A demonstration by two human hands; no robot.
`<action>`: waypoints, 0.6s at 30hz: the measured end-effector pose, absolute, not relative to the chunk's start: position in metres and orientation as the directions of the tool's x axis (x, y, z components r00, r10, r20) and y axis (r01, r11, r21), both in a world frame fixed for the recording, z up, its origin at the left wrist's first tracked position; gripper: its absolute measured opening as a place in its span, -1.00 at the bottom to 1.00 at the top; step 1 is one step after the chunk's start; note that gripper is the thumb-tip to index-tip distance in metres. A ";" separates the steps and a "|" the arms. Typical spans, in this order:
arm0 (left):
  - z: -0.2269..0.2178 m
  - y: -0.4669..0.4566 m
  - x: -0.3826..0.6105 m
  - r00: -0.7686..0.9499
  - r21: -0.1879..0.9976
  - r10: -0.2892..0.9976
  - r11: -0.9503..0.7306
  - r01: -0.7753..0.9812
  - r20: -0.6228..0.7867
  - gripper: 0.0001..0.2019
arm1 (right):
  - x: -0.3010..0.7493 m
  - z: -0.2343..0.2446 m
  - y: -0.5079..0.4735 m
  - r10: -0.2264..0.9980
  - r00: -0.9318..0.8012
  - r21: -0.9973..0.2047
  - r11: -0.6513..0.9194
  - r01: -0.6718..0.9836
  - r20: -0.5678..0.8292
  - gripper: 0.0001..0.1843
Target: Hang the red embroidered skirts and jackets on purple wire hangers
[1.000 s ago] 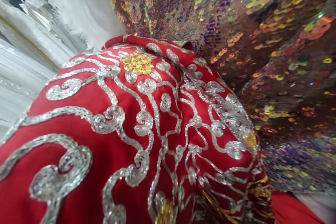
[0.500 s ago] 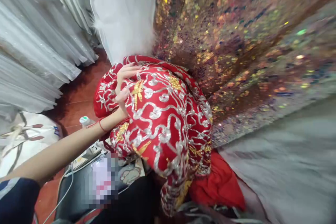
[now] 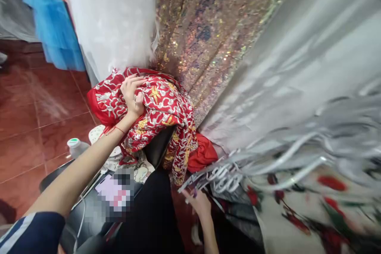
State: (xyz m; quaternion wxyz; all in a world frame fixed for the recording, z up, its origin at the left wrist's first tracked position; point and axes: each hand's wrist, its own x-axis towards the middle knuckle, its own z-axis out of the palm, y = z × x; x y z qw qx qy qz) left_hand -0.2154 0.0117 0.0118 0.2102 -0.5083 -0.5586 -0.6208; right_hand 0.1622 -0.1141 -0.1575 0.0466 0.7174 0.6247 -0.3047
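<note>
Actually, the two arms of the person have quite different poses. The left arm (image 3: 86,168) comes from the near left, in a dark sleeve (image 3: 38,226) with white stripes, and it reaches forward and to the right, almost straight. A thin red string (image 3: 120,129) goes around its wrist. The left hand (image 3: 132,96) is on the red garment (image 3: 166,101), which has silver and gold embroidery; its fingers are bent and half closed, the thumb is folded toward them, and it has hold of the cloth. This garment lies in a heap in the middle of the scene, in front of the sequined fabric (image 3: 205,47) and the white feathery cloth (image 3: 113,20). The right hand (image 3: 200,204) is lower and nearer, to the right of the black-clad leg (image 3: 145,214), and its forearm rises steeply from the near edge. Its fingers are partly curled beside the whitish cords (image 3: 226,178), but they are blurred, so I cannot tell whether they grip these cords or only touch them.
</note>
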 end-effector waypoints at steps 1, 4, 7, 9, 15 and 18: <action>0.012 0.012 -0.216 -0.391 0.477 0.299 -0.314 0.821 0.870 -0.24 | 0.169 -0.143 -0.120 0.873 0.036 -0.307 -0.210 0.928 -0.487 -0.50; 0.017 0.012 -0.215 -0.385 0.486 0.322 -0.350 0.801 0.865 -0.26 | 0.182 -0.094 -0.139 0.927 -0.010 -0.259 -0.094 0.961 -0.375 -0.32; 0.026 0.003 -0.212 -0.378 0.505 0.400 -0.284 0.815 0.835 -0.19 | 0.191 -0.047 -0.166 0.975 -0.053 -0.160 0.018 0.987 -0.214 -0.46; 0.034 -0.005 -0.210 -0.361 0.506 0.453 -0.255 0.824 0.815 -0.13 | 0.201 -0.022 -0.185 0.997 -0.026 -0.218 0.008 0.976 -0.079 -0.49; 0.055 -0.024 -0.214 -0.294 0.517 0.593 -0.248 0.819 0.750 -0.27 | 0.266 0.033 -0.224 0.954 -0.017 -0.849 0.275 0.452 0.300 -0.46; 0.064 -0.031 -0.198 -0.331 0.534 0.587 -0.210 0.819 0.738 -0.37 | 0.296 0.054 -0.227 0.889 0.038 -0.871 0.439 0.222 0.457 -0.39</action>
